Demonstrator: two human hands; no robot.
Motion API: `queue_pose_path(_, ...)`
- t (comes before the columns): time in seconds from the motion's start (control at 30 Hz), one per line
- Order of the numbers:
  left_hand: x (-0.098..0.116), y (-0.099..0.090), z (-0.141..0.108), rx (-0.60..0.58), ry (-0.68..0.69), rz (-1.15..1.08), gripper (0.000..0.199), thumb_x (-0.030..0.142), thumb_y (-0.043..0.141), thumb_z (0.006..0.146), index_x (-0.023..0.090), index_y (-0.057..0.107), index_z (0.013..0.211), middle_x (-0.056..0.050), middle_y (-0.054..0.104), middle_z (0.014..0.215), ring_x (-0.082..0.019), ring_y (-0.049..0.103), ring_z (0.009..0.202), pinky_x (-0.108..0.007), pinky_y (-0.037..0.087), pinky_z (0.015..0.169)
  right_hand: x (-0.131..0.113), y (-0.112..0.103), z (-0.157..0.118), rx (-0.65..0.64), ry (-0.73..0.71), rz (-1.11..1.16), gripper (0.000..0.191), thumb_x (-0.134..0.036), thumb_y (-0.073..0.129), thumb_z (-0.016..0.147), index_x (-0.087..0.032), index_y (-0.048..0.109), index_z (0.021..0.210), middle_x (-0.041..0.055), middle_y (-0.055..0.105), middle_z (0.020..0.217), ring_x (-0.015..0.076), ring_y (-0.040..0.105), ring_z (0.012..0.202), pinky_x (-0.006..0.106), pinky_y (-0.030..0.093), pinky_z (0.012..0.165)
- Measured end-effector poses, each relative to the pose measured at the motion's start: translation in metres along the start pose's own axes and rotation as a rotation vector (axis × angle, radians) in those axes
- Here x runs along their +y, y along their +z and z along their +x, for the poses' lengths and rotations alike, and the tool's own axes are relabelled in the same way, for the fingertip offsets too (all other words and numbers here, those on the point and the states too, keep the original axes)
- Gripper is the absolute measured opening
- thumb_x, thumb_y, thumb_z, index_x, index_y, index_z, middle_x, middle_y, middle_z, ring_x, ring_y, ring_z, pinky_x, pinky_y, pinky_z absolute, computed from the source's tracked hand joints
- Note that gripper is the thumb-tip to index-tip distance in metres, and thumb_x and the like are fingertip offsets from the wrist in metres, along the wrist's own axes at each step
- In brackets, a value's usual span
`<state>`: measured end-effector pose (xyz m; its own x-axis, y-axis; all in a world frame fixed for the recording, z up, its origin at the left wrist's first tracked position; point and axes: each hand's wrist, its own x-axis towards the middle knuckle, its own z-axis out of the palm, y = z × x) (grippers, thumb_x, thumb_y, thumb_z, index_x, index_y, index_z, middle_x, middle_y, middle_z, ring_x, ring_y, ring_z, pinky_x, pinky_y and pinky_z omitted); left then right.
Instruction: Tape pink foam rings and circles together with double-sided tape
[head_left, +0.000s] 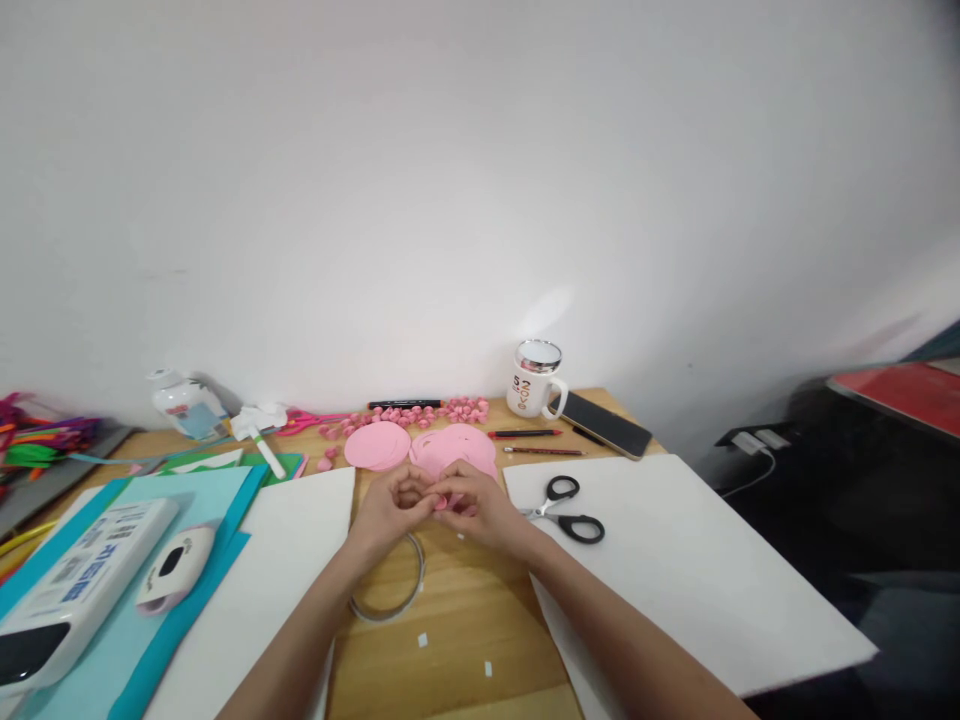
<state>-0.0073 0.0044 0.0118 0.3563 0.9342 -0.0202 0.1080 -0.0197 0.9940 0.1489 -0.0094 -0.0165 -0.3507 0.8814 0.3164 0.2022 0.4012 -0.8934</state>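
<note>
My left hand (391, 506) and my right hand (476, 507) meet over the middle of the table. Between their fingertips they pinch a small pink paper piece (441, 503), partly hidden by the fingers. Just beyond lie pink paper circles (378, 445), with a second overlapping pile of them (461, 447) behind my right hand. A ring-shaped roll of tape (415, 590) rests on the wood below my left hand. Black-handled scissors (574, 520) lie right of my right hand, their blades partly hidden by it. Small rolled pink paper pieces (463, 409) are heaped at the back.
White sheets (675, 570) cover the right side. A mug (534, 380), a phone (606, 425) and pencils (544, 451) stand or lie at the back right. At left are teal paper (225, 560), a white box-like device (90, 580), a smaller white device (177, 570) and a bottle (187, 405).
</note>
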Motion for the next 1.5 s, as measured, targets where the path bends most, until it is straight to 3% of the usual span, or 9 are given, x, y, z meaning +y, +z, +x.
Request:
queue_pose_path(0.33, 0.004, 0.000, -0.001, 0.007, -0.086, -0.022, 0.026, 0.036, 0.070, 0.060, 0.014, 0.057, 0.067, -0.002, 0.066, 0.061, -0.016, 0.064, 0.059, -0.027, 0.050, 0.058, -0.005, -0.001, 0.001, 0.146, -0.047, -0.018, 0.010, -0.018, 0.060, 0.069, -0.018, 0.059, 0.079, 0.0007, 0.055, 0.078, 0.0091, 0.053, 0.063, 0.021, 0.048, 0.056)
queue_pose_path(0.6, 0.005, -0.003, -0.002, -0.046, -0.078, -0.099, 0.026, 0.037, 0.066, 0.066, 0.013, 0.060, 0.073, -0.004, 0.069, 0.065, -0.018, 0.065, 0.063, -0.030, 0.052, 0.063, -0.005, -0.002, 0.003, 0.225, 0.020, 0.112, 0.011, -0.024, 0.063, 0.068, -0.018, 0.059, 0.077, 0.0008, 0.056, 0.076, 0.0107, 0.056, 0.066, 0.023, 0.051, 0.060)
queue_pose_path(0.8, 0.006, -0.002, -0.002, -0.014, -0.077, -0.114, 0.024, 0.033, 0.070, 0.063, 0.013, 0.062, 0.073, -0.004, 0.069, 0.064, -0.016, 0.065, 0.060, -0.028, 0.052, 0.061, -0.003, -0.001, 0.003, 0.207, 0.078, 0.210, 0.021, -0.029, 0.067, 0.064, -0.018, 0.058, 0.080, 0.0010, 0.059, 0.074, 0.0121, 0.059, 0.066, 0.023, 0.051, 0.060)
queue_pose_path(1.0, 0.003, -0.002, -0.002, -0.018, -0.041, -0.135, 0.023, 0.031, 0.071, 0.062, 0.013, 0.060, 0.071, -0.004, 0.069, 0.064, -0.018, 0.066, 0.064, -0.030, 0.053, 0.065, -0.001, -0.003, 0.003, 0.203, 0.136, 0.318, 0.017, -0.031, 0.061, 0.071, -0.017, 0.059, 0.080, 0.0012, 0.063, 0.069, 0.0136, 0.061, 0.063, 0.027, 0.052, 0.062)
queue_pose_path(1.3, 0.003, 0.001, -0.003, 0.002, -0.047, -0.083, 0.024, 0.031, 0.072, 0.059, 0.014, 0.060, 0.071, -0.003, 0.070, 0.063, -0.019, 0.067, 0.064, -0.031, 0.053, 0.066, 0.005, 0.000, 0.003, 0.200, 0.181, 0.362, 0.016, -0.031, 0.063, 0.068, -0.016, 0.062, 0.074, 0.0015, 0.065, 0.064, 0.0150, 0.063, 0.059, 0.027, 0.053, 0.061)
queue_pose_path(1.5, 0.002, 0.001, -0.001, 0.027, -0.024, -0.081, 0.024, 0.034, 0.071, 0.060, 0.015, 0.061, 0.070, -0.003, 0.069, 0.063, -0.018, 0.066, 0.063, -0.030, 0.053, 0.064, 0.004, -0.001, 0.004, 0.191, 0.153, 0.365, 0.019, -0.034, 0.064, 0.068, -0.017, 0.061, 0.077, 0.0024, 0.065, 0.073, 0.0158, 0.064, 0.067, 0.029, 0.053, 0.065)
